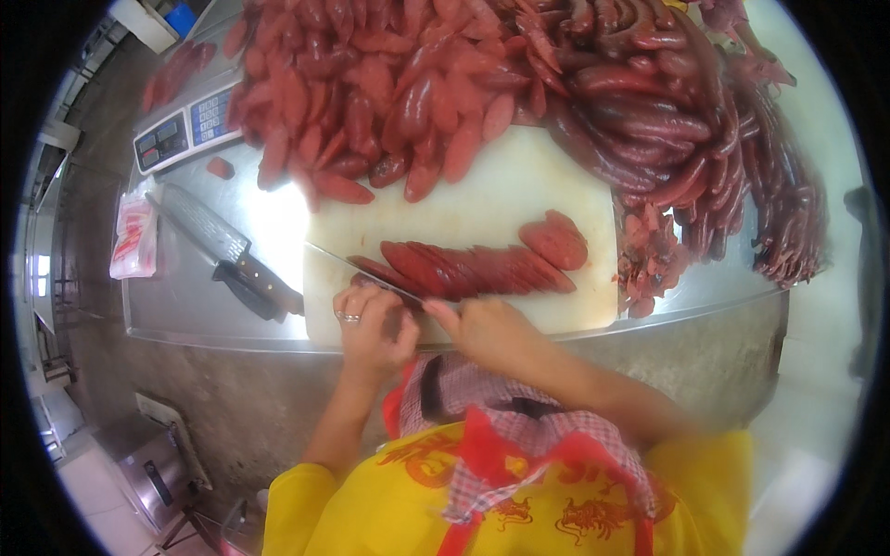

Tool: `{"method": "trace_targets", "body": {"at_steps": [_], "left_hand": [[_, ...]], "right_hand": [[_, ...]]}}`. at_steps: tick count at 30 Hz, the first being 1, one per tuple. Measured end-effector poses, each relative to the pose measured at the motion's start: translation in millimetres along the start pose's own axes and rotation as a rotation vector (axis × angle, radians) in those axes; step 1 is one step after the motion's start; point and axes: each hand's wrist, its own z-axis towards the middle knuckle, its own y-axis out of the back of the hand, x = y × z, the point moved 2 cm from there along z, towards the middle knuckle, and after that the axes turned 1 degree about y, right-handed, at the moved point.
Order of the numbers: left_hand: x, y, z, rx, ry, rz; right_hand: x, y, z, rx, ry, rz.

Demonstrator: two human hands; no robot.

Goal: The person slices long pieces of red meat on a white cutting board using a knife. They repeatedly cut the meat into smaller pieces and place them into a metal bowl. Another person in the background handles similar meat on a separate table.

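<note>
In my right hand [487,332] is a slicing knife [367,272]; its handle is hidden by my fingers and its thin blade points to the upper left. The closed fingers of my left hand [373,320] grip a dark red sausage [363,281] on the near side of the blade, mostly covered by the hand. Both hands are at the near edge of a white cutting board [445,215]. Just beyond the blade, a row of overlapping sausage slices [473,269] runs to the right, ending in a few wider slices [554,241].
Sliced sausage is heaped [371,93] across the board's far side. Whole sausages [640,120] hang together in a pile at the far right, above small scraps [649,259]. On the left are two large knives [232,255], a scale [188,125] and a plastic packet [135,236].
</note>
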Motion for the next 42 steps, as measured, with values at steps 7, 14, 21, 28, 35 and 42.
{"method": "trace_targets", "body": {"at_steps": [7,14,21,28,35,42], "left_hand": [[3.0,-3.8,-4.7,-0.14,0.047,0.055],[3.9,-2.8,-2.6,-0.088,0.071,0.048],[-1.4,-2.4,-2.6,-0.096,0.057,0.1],[-19.0,-6.4,-9.7,-0.201,0.263,0.117],[-28.8,-53.6,6.9,-0.48,0.67,-0.291],[-44.3,-123.9,78.3,-0.099,0.444,-0.387]], "right_hand": [[-6.7,51.4,-80.6,-0.118,-0.131,0.378],[-11.2,44.3,-88.3,0.012,-0.243,0.228],[-1.4,11.6,12.2,0.155,-0.004,0.141],[-65.7,46.2,-60.4,0.252,-0.071,0.195],[-155.5,75.6,-161.4,0.199,-0.648,0.841],[-213.7,69.4,-204.9,0.145,-0.932,1.044]]}}
